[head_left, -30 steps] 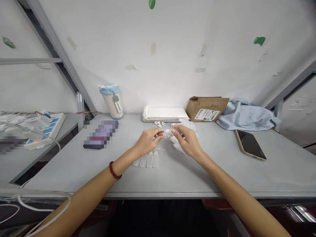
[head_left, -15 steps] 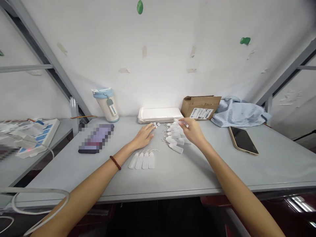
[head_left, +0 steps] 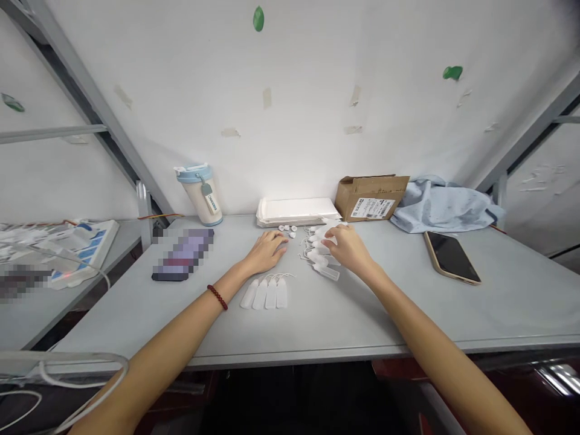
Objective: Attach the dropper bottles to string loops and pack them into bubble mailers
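My left hand (head_left: 266,251) lies palm down on the grey desk with its fingers loosely stretched out. Just beyond its fingertips are several small round white caps (head_left: 293,229). Nearer to me, several flat translucent white tags (head_left: 270,294) with thin string loops lie side by side in a row. My right hand (head_left: 347,246) is over a loose pile of similar white tags (head_left: 327,271). Its thumb and forefinger are a little apart at the pile's edge, touching or just above the tags. The palm hides part of the pile.
Behind the tags lie a white flat box (head_left: 296,208) and an open cardboard box (head_left: 374,199). A blue cloth (head_left: 446,205) and a phone (head_left: 453,258) are at right. A tumbler (head_left: 202,196) and a blurred-out dark device (head_left: 183,255) are at left, beyond a white cable (head_left: 122,368).
My left hand has drawn back slightly from the white caps, which now show more fully. My right hand has come down and nearer along the tag pile. The view has shifted slightly.
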Available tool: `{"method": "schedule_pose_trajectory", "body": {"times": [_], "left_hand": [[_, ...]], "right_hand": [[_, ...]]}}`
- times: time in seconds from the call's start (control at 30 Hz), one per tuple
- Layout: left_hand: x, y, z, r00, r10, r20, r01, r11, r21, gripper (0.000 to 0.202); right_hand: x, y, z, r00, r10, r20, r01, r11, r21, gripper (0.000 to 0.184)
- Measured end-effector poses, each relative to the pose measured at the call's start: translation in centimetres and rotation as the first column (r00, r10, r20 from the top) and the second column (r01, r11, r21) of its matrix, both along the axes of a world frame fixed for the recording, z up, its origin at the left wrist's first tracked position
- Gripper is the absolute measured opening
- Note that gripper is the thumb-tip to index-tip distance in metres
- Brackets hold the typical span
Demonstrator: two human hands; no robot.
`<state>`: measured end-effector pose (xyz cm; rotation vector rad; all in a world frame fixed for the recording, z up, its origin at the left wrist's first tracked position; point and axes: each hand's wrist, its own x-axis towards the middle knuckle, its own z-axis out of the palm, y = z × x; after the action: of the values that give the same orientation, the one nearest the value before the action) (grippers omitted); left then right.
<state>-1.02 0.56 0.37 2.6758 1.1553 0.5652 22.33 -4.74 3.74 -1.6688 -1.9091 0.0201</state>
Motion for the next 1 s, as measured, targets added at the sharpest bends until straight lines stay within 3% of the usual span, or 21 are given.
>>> {"method": "schedule_pose_trajectory", "body": {"times": [0.13, 0.23, 0.37, 0.47, 0.53, 0.8, 1.0], "left_hand": [[0.1, 0.0, 0.1, 1.000, -0.014, 0.008, 0.014, 1.000, 0.017, 0.039], [0.6, 0.3, 0.1, 0.998, -0.047, -0.031, 0.047, 0.999, 0.015, 0.045], [1.4, 1.1, -0.2, 0.994, -0.077, -0.071, 0.077, 0.997, -0.003, 0.045], [1.7, 1.4, -0.4, 0.995, -0.092, -0.040, 0.092, 0.996, 0.006, 0.039], [1.6, 1.4, -0.4, 0.996, -0.093, 0.003, 0.093, 0.995, 0.024, 0.036], [1.6, 0.9, -0.3, 0.985, -0.067, 0.160, 0.062, 0.997, 0.040, 0.024], [1.3, -0.2, 0.3, 0.963, -0.018, 0.267, 0.035, 0.998, -0.057, 0.022]], "right_hand": [[-0.6, -0.5, 0.8, 0.999, 0.039, -0.015, -0.038, 0.998, 0.044, 0.014], [-2.6, -1.5, 1.1, 0.980, 0.201, -0.009, -0.200, 0.978, 0.054, 0.017], [-6.0, -3.7, 1.0, 0.869, 0.493, 0.040, -0.491, 0.870, -0.051, 0.017], [-7.3, -5.1, 0.6, 0.732, 0.675, 0.087, -0.659, 0.735, -0.159, 0.021], [-7.5, -5.7, 0.5, 0.697, 0.711, 0.097, -0.683, 0.698, -0.212, 0.021], [-7.4, -5.9, -0.1, 0.697, 0.713, 0.072, -0.669, 0.684, -0.291, 0.020], [-6.6, -5.5, -0.2, 0.725, 0.685, 0.068, -0.639, 0.706, -0.305, 0.031]]}}
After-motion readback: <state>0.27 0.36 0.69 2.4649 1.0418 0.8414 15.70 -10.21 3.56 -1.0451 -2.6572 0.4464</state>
